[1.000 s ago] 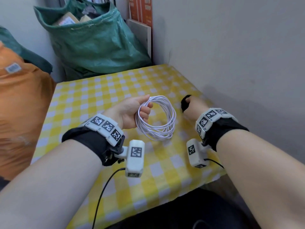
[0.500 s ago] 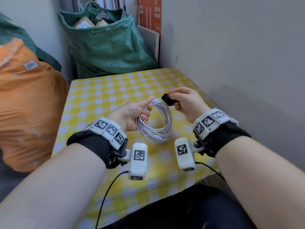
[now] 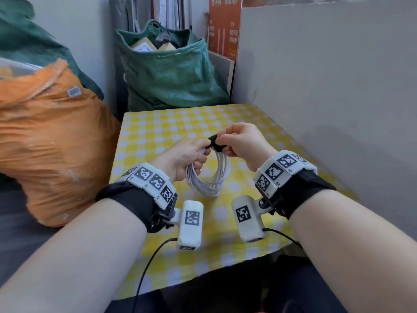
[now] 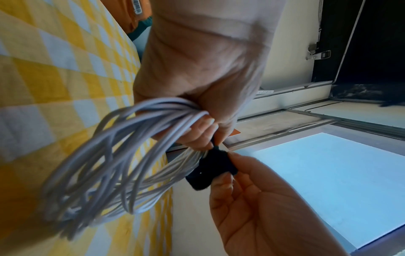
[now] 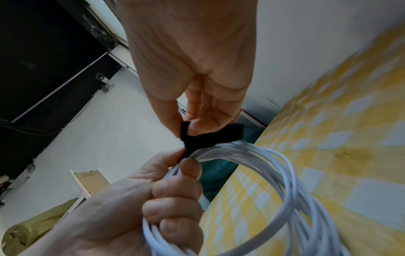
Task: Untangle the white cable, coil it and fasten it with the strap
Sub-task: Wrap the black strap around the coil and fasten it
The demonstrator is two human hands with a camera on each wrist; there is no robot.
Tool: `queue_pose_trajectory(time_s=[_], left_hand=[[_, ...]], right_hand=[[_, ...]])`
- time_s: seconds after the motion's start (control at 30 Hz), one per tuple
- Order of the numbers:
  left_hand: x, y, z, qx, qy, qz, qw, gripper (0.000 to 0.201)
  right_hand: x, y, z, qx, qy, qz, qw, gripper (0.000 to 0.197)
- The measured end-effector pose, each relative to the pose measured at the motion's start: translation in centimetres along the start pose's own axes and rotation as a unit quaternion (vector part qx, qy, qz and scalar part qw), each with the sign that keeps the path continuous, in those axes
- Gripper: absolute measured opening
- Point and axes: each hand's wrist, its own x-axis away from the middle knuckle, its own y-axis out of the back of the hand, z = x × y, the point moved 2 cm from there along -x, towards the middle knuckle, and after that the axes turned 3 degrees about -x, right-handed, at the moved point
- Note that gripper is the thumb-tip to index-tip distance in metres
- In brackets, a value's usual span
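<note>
white cable (image 3: 208, 175), already wound into a round coil of many loops, hangs in the air above the yellow-and-white checked tablecloth (image 3: 158, 129), held up between both hands. the left hand (image 3: 184, 158) has its fingers curled round the top left of the coil, with the loops bunched inside the fist; in the left wrist view its fingertips (image 4: 198, 131) press the strands together. the right hand (image 3: 242, 143) pinches a black strap (image 3: 214, 143) between thumb and fingers, right at the top of the coil and just beside the left hand's fingertips. in the right wrist view the strap (image 5: 206, 136) lies across the bundled strands, with one end sticking out toward the table side. whether it goes fully round the bundle i cannot tell. a green sack (image 3: 171, 71) stands behind the table, and an orange sack (image 3: 49, 136) sits to the left of it.
</note>
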Motion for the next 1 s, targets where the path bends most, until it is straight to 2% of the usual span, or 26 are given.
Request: queue_pose_trajectory(time_s=[0.17, 0.3, 0.47, 0.53, 0.67, 0.83, 0.9, 1.0], left_hand=[[0.4, 2.4, 0.4, 0.045, 0.018, -0.075, 0.996, 0.033], [0.3, 3.5, 0.4, 0.064, 0.025, -0.101, 0.993, 0.033], [0.0, 6.5, 0.9, 0.128, 0.039, -0.162, 0.978, 0.033], [0.0, 7.4, 1.2, 0.137, 0.060, -0.155, 0.977, 0.033], [-0.1, 7.5, 1.4, 0.142, 0.092, -0.129, 0.977, 0.043], [-0.5, 9.0, 1.6, 0.191, 0.072, -0.176, 0.963, 0.041], [-0.3, 8.6, 1.2, 0.186, 0.066, -0.152, 0.968, 0.039], [0.4, 6.9, 0.7, 0.149, 0.074, -0.081, 0.983, 0.039]], right_hand=[[1.0, -1.1, 0.2, -0.012, -0.017, 0.036, 0.999, 0.016], [1.3, -1.8, 0.4, -0.022, -0.027, 0.059, 0.998, 0.015], [1.2, -0.7, 0.6, -0.095, -0.049, 0.050, 0.993, 0.013], [1.0, 0.0, 0.4, -0.127, -0.045, 0.039, 0.990, 0.013], [0.3, 0.3, -0.3, -0.132, -0.027, 0.004, 0.991, 0.031], [-0.2, 1.3, -0.6, -0.038, 0.007, -0.074, 0.997, 0.015], [-0.3, 1.2, -0.7, -0.001, 0.018, -0.067, 0.998, 0.014], [-0.2, 0.1, -0.3, 0.016, 0.034, -0.015, 0.999, 0.019]])
